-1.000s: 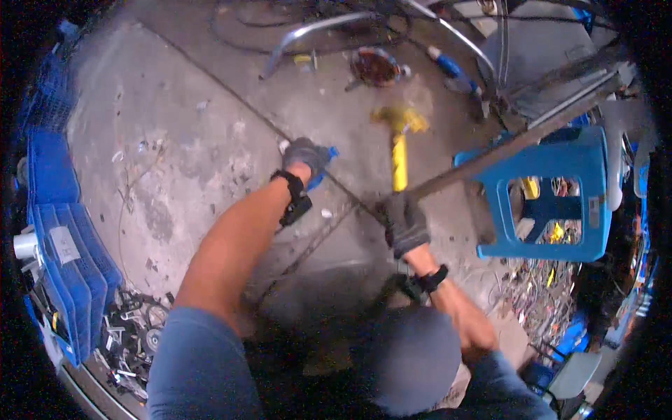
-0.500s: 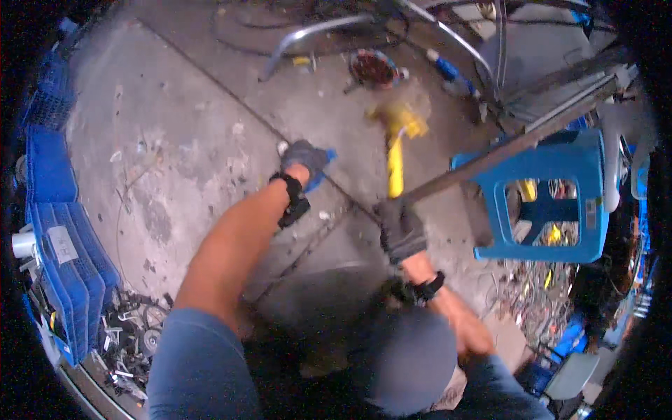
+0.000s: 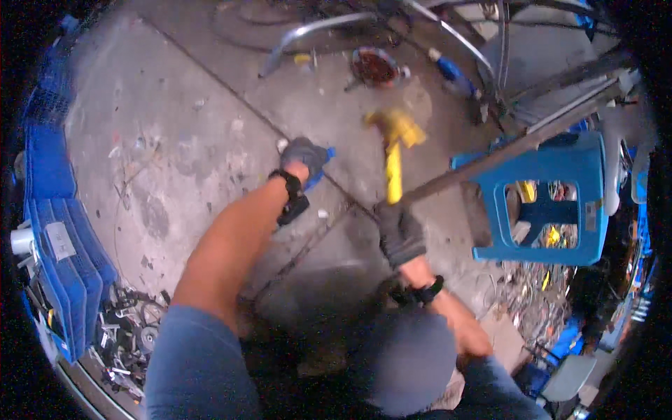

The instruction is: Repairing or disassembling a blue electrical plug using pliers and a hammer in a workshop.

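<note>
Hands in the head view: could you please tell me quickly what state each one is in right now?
Left hand: gloved, pressed on a small blue object on the concrete floor.
Right hand: gloved, closed around the yellow-handled hammer.

yellow hammer (image 3: 394,157) blurred, handle end hidden

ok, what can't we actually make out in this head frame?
Head view only:
- Blue thing under the left hand: the glove hides most of it.
- Yellow hammer: blurred; the right hand covers its grip end.
- Long metal bar: far end lost in clutter at the fisheye rim.
- Small parts lower left: too small to identify.
</note>
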The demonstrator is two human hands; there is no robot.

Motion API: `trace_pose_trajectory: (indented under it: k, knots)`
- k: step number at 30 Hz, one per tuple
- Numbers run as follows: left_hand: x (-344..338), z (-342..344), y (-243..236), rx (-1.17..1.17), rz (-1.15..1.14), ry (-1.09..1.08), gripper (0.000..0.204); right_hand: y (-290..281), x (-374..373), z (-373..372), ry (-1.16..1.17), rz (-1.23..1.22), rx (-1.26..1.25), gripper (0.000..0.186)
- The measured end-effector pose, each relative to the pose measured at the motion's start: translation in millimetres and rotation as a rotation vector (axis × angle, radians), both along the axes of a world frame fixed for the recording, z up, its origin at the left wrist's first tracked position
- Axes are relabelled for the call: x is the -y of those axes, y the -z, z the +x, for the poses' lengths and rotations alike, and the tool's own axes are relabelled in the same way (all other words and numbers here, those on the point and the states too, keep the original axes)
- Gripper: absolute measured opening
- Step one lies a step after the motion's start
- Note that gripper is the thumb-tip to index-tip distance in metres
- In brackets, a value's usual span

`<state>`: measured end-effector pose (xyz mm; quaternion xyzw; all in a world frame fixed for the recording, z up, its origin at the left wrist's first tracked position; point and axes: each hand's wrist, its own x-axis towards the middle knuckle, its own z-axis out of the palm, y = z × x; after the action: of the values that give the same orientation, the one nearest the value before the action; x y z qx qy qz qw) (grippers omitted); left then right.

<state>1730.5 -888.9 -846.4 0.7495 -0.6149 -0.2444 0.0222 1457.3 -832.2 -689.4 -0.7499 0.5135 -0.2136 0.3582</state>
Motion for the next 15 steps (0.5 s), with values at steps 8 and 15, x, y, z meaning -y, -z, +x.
trace_pose_trajectory:
  k: [8, 15]
  knots:
    - [8, 13, 59, 0.001, 0.080, -0.196, 0.029, -10, -1, -2, 0.132, 0.091, 0.512, 0.034]
    - [-11, 10, 10, -0.096, -0.028, -0.039, 0.035, -15, 0, 7, 0.022, 0.291, -0.105, 0.040]
